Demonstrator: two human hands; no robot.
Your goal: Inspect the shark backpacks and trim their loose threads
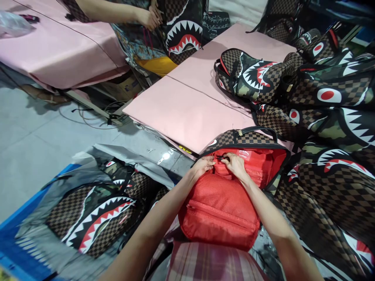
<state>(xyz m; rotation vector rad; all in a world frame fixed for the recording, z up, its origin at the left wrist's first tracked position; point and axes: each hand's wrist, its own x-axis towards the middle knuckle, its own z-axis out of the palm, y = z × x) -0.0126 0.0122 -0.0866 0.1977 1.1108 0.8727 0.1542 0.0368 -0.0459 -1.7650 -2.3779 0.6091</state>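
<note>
An unzipped checkered backpack (254, 137) leans open at the edge of the pink table, its red lining (222, 195) folded down toward my lap. My left hand (203, 164) pinches the lining near the left side of the opening. Inside the bag, my right hand (235, 164) is closed around a small dark tool (222, 157) that looks like thread snips, its tip pointing at my left fingers. Exactly what the tip touches is too small to make out. A pale label (243, 154) sits on the lining behind my right hand.
Shark-mouth backpacks (331, 128) are heaped along the right side of the pink table (187, 105). On the floor at left, a blue crate (11, 242) lined with grey plastic holds more backpacks (96, 218). Across the table, another person's hand (149, 17) handles a backpack (184, 35).
</note>
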